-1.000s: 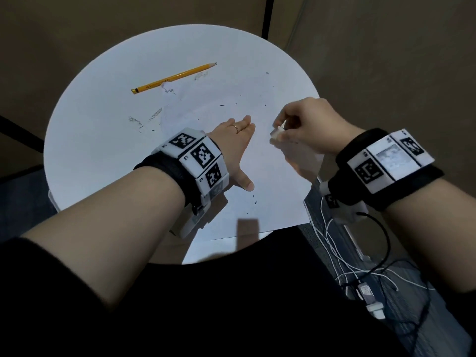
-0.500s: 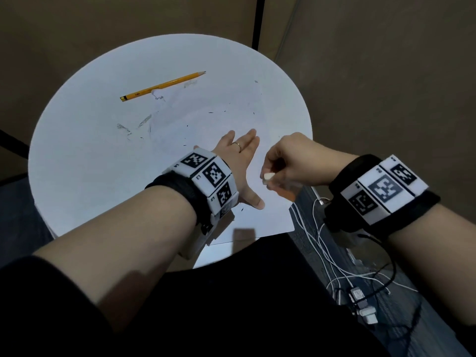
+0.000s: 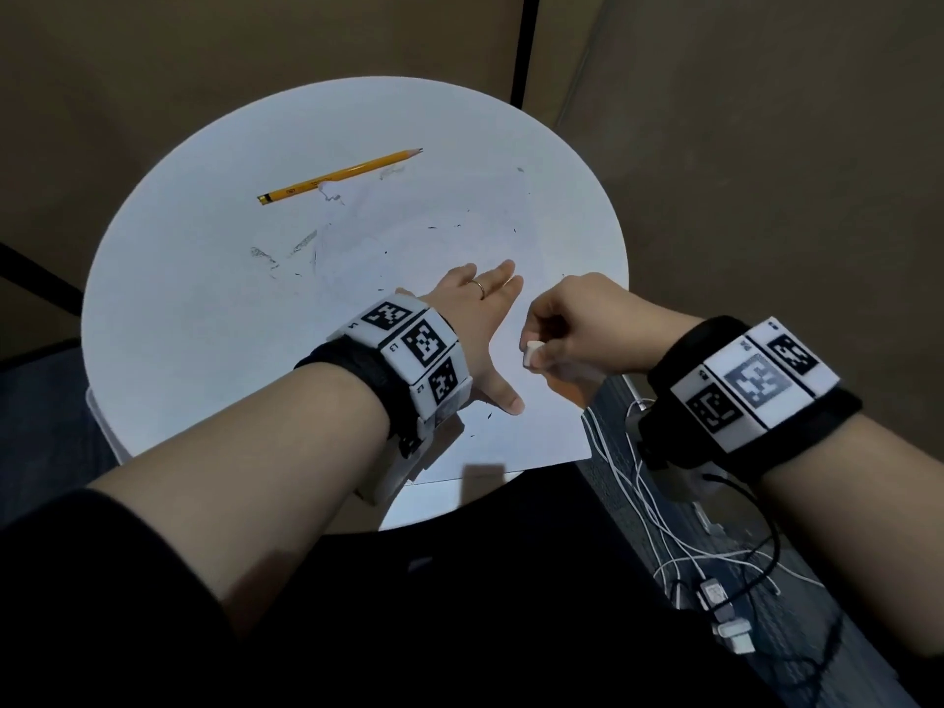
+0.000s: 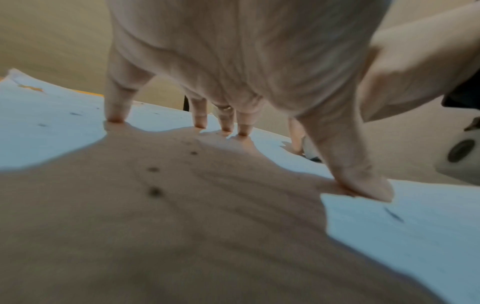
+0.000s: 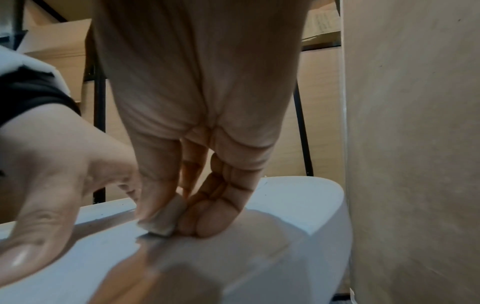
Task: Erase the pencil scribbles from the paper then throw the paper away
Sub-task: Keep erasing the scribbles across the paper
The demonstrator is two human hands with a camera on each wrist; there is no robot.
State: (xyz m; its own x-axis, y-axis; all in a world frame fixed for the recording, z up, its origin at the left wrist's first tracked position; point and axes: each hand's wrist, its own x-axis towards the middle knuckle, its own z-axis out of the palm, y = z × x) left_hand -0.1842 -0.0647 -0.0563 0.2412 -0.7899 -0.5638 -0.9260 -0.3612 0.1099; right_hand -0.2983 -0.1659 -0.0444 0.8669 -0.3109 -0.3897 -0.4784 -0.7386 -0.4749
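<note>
A white sheet of paper lies on the round white table, with small dark eraser crumbs and faint pencil marks scattered over it. My left hand lies flat on the paper, fingers spread and fingertips pressing it down. Just right of it, my right hand pinches a small white eraser between thumb and fingers. In the right wrist view the eraser touches the paper near its right edge.
A yellow pencil lies at the far side of the table, beside grey smudges. White cables and plugs trail on the floor to the right. Brown partition walls stand close behind and to the right.
My right hand with the eraser has moved toward me along the paper's right side over the last second. The left hand stays flat on the sheet.
</note>
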